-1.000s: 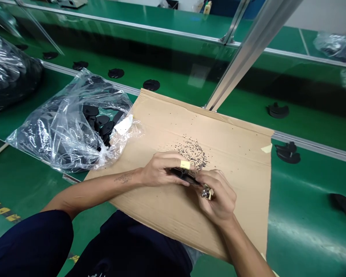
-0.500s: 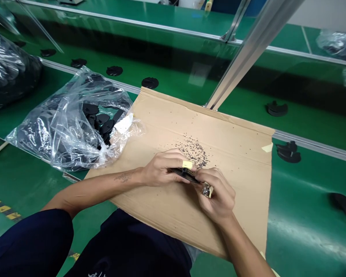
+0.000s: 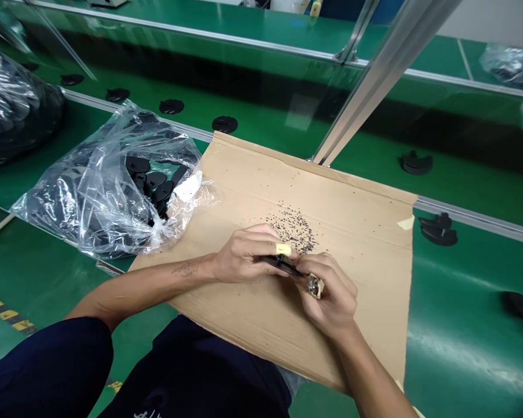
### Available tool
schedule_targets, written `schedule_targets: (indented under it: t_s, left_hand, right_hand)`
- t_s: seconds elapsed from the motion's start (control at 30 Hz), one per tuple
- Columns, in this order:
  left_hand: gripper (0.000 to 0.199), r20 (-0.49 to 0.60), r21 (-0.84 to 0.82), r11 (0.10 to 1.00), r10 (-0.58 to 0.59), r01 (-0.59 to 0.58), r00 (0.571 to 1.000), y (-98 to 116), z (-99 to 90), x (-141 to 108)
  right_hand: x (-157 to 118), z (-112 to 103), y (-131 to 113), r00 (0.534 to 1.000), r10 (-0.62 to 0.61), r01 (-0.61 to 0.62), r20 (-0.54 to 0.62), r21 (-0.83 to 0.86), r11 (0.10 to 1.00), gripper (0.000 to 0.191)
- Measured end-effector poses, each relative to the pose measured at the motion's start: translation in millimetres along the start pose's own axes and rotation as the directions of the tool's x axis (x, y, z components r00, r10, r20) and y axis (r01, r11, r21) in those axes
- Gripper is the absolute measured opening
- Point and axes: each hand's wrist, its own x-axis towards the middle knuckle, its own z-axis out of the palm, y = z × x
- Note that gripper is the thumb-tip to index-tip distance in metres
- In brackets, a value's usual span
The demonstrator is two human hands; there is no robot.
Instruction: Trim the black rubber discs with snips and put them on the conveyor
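My left hand point(image 3: 247, 255) is closed on the edge of a flat black plastic part point(image 3: 282, 265), held tilted above the cardboard sheet point(image 3: 366, 290). A strip of yellow tape wraps one of its fingers. My right hand point(image 3: 331, 296) is closed round a small tool point(image 3: 314, 285) with a shiny metal end and pale tape. Most of the tool is hidden in the palm, so its kind does not show. The right fingertips meet the near right edge of the black part. Just beyond both hands lie many tiny black scraps point(image 3: 294, 229).
A clear plastic bag point(image 3: 82, 191) of black parts lies left of the cardboard, with a fuller bag point(image 3: 17, 110) behind it. Black parts point(image 3: 438, 229) rest on the green bench at right and along the back. A metal post point(image 3: 366, 81) rises behind the cardboard.
The view has shifted very slightly. Both hands keep nearly the same hold on the black part and the tool, with only a slight movement of the fingers.
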Motion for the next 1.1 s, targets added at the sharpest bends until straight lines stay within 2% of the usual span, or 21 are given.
schedule_targets:
  t_s: [0.23, 0.43, 0.57, 0.7, 0.97, 1.1]
  left_hand:
    - [0.024, -0.011, 0.000, 1.000, -0.013, 0.013, 1.000, -0.1, -0.9, -1.1]
    - [0.022, 0.039, -0.037, 0.998, -0.050, 0.051, 0.998, -1.1, -1.5, -0.5]
    - [0.022, 0.016, -0.039, 0.998, -0.041, 0.042, 0.999, -1.6, -1.5, -1.2]
    - [0.021, 0.032, -0.028, 0.995, -0.095, 0.096, 0.995, -1.3, -0.6, -2.3]
    - [0.019, 0.030, -0.004, 0.994, -0.109, 0.109, 0.994, -1.1, -1.2, -1.8]
    - [0.028, 0.096, -0.053, 0.990, -0.128, 0.134, 0.987, -0.1, -4.0, 0.7]
  right_hand:
    - [-0.3, -0.1, 1.5, 1.000, -0.009, 0.008, 0.019, 0.010, 1.000, 0.024]
    - [0.1, -0.1, 2.4, 1.000, -0.020, 0.020, 0.014, -0.010, 1.000, 0.024]
    - [0.5, 0.1, 2.0, 0.999, -0.019, 0.019, 0.030, 0.008, 1.000, 0.023]
    - [0.9, -0.2, 1.6, 1.000, 0.011, -0.011, 0.025, -0.002, 1.000, 0.022]
    - [2.2, 0.7, 1.5, 0.999, 0.026, -0.026, 0.047, 0.007, 1.000, 0.022]
    - [3.6, 0.5, -0.8, 0.996, 0.081, -0.083, 0.026, 0.067, 0.994, 0.018]
